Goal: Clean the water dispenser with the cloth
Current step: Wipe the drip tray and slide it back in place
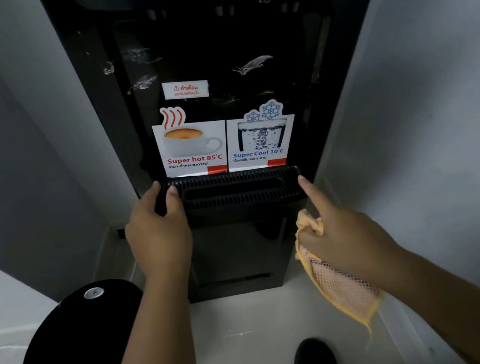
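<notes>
l hand [158,230] grips drip tray [234,190] — r hand [336,235] holds cloth [342,288], finger out

Dispenser [209,44] boxed between left wall [21,155] and right wall [438,85], slim side gaps, drip tray [235,197] juts forward, black round object [79,351] crowds lower left, floor [240,324] in front open.
</notes>
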Action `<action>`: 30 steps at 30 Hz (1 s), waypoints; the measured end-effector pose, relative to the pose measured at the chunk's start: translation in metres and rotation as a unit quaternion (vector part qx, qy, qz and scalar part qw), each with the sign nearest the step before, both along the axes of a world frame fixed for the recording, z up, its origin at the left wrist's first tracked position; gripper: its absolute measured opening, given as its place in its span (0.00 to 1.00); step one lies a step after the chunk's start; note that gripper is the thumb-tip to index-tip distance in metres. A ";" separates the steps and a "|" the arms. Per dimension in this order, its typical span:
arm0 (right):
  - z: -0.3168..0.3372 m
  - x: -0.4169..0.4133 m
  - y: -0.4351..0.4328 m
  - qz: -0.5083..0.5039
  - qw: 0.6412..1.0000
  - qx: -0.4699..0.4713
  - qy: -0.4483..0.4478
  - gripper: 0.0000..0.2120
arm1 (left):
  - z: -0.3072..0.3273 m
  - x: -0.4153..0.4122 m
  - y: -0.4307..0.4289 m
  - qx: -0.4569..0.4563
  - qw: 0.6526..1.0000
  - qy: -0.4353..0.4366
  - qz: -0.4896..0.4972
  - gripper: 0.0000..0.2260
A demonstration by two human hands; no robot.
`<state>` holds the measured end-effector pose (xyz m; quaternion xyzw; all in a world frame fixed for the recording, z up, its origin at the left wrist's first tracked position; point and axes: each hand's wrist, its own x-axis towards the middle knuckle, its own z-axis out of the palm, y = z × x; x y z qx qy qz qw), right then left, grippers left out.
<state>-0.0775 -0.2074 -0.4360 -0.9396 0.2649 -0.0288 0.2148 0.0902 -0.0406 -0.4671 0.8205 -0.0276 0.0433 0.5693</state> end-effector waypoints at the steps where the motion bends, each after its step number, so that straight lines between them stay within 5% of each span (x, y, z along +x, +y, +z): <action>1: 0.000 0.000 0.000 0.000 1.000 0.000 0.004 0.38 | -0.001 0.002 0.001 -0.007 1.000 0.013 -0.007 0.19; 8: 0.000 0.001 0.002 0.011 0.999 -0.014 0.035 0.39 | 0.002 -0.002 -0.001 -0.121 0.987 0.102 0.003 0.18; 13: 0.009 0.000 -0.009 0.018 0.998 0.042 0.040 0.35 | 0.002 0.004 0.002 -0.229 0.948 0.222 -0.020 0.10; 16: 0.031 0.007 -0.017 -0.063 0.985 0.033 -0.156 0.25 | 0.003 0.003 0.007 -0.269 0.925 0.265 -0.039 0.11; 19: 0.037 0.029 -0.015 -0.063 0.926 -0.088 -0.362 0.16 | 0.003 0.001 0.012 -0.303 0.905 0.290 -0.068 0.14; 24: -0.027 0.058 -0.001 0.011 0.968 -0.149 -0.201 0.19 | 0.002 -0.005 0.013 -0.376 0.860 0.331 -0.093 0.19; 30: -0.007 0.114 0.060 0.194 0.963 -0.106 -0.156 0.20 | 0.002 -0.007 0.013 -0.462 0.806 0.365 -0.061 0.22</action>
